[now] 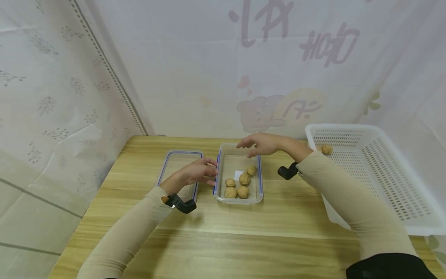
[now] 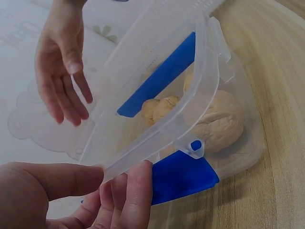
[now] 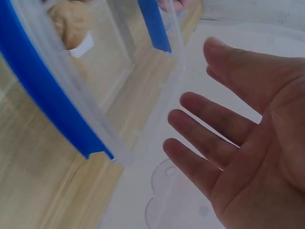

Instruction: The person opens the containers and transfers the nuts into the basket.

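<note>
Sleeved forearms reach in from the near edge of the surface [image 1: 244, 232]. Left hand [image 1: 198, 172] grips the left rim of the box [image 1: 238, 172], thumb and fingers curled on its blue-clipped edge. Right hand [image 1: 259, 144] hovers over the far rim, fingers spread, holding nothing. Five walnuts [image 1: 240, 184] lie inside the box, mid-surface. Just left lies the lid [image 1: 177, 168]; right stands a white basket [image 1: 383, 174] holding one walnut.

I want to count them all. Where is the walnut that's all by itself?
In the head view, the lone walnut sits in the white basket, right of the clear box.
</note>
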A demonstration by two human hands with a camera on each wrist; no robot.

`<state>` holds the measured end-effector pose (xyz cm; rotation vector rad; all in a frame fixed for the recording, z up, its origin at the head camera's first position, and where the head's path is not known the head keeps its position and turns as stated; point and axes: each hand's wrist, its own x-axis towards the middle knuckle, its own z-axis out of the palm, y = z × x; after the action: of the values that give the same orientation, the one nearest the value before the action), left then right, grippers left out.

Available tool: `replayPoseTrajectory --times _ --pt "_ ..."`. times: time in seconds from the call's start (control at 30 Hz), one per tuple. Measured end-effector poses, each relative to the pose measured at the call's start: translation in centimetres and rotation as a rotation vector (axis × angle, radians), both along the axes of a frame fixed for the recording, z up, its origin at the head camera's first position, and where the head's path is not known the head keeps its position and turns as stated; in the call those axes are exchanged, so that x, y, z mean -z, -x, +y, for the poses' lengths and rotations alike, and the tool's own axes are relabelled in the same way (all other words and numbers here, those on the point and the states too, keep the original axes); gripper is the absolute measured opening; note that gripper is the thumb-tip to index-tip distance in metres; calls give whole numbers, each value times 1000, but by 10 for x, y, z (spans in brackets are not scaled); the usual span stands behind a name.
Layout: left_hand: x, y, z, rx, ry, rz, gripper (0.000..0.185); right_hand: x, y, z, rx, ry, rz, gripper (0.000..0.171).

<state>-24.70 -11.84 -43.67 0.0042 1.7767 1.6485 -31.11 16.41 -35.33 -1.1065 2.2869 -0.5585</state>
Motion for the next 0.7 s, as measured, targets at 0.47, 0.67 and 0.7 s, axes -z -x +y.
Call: replayPoseTrajectory --times 0.47,0.67,0.7 --pt "0 0 -1 2 -6 5 42 13 26 -26 -34 -221 -263 43" --pt "0 0 -1 5 -9 6 41 21 27 -35 -44 -328 -242 41" --pt "0 0 0 4 -11 6 41 21 25 -37 -50 -352 -227 41"
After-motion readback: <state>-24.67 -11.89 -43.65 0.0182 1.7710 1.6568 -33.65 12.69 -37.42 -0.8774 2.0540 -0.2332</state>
